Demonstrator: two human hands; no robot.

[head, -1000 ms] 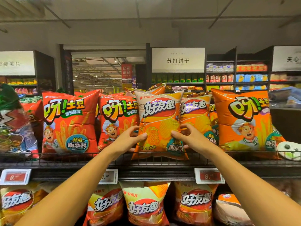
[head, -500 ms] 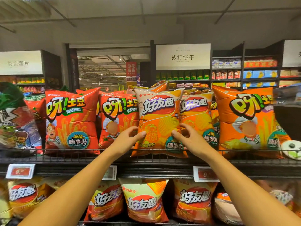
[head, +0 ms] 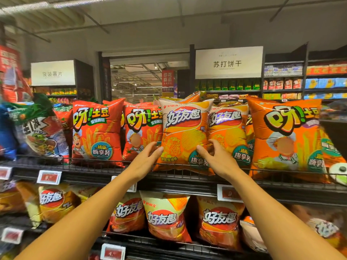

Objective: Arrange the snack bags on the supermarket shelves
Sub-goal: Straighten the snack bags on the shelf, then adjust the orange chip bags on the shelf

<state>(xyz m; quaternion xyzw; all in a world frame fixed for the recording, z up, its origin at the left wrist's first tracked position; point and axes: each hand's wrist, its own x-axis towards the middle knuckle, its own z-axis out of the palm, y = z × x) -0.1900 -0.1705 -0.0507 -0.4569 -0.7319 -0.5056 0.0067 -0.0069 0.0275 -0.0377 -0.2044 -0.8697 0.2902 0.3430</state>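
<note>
Puffy orange-and-cream chip bag [head: 183, 136] upright mid-frame on wire shelf [head: 93, 166], left hand [head: 145, 160] and right hand [head: 217, 158] pinching its lower sides

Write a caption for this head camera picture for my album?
Two hands, left and right, straighten an orange chip bag on a shop shelf.

Glossy plastic film on the orange chip bag [head: 185, 136] at frame centre is gleaming; the black wire shelf [head: 93, 164] beneath is looking like matt metal
</note>
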